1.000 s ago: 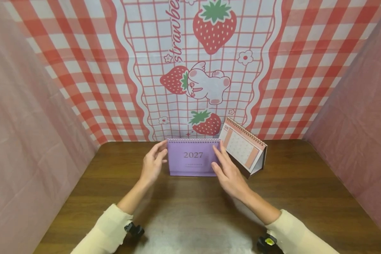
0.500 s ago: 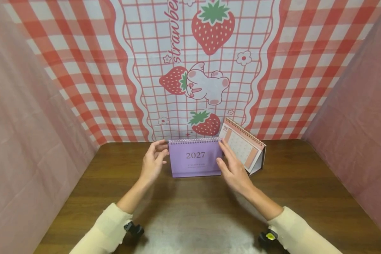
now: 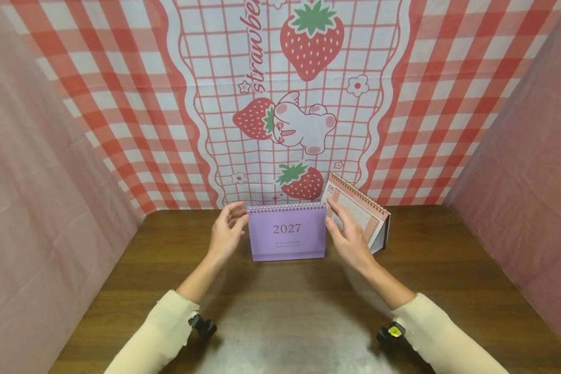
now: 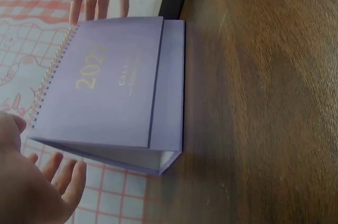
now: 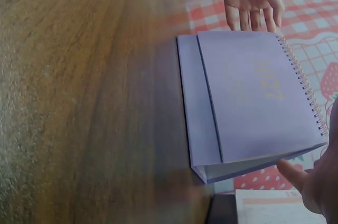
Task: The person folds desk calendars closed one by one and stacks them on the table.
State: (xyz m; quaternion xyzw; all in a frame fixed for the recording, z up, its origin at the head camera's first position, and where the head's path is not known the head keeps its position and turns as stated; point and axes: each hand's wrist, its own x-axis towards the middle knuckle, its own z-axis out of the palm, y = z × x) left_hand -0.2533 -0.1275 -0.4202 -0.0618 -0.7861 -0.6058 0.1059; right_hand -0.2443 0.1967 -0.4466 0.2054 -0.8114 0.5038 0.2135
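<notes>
A purple spiral-bound desk calendar point(image 3: 287, 236) marked 2027 stands upright on the wooden table, its front facing me. My left hand point(image 3: 225, 231) is at its left edge with relaxed, slightly bent fingers; in the left wrist view, the fingers point(image 4: 68, 182) spread beside the calendar's open side. At the opposite edge is my right hand point(image 3: 350, 241), its fingers loosely extended near the upper corner. Whether fingertips touch the edges is hard to tell. Behind the right hand, a pink-and-white desk calendar point(image 3: 371, 221) showing 08 stands at an angle, partly hidden.
The brown wooden table point(image 3: 280, 317) extends toward me. A red-and-white checked cloth with strawberries point(image 3: 310, 44) hangs right behind the calendars. Pink curtains point(image 3: 42, 208) close off both sides.
My right hand has moved rightward, off the purple calendar's front to its right edge. That calendar has turned slightly. My left hand stays beside the left edge.
</notes>
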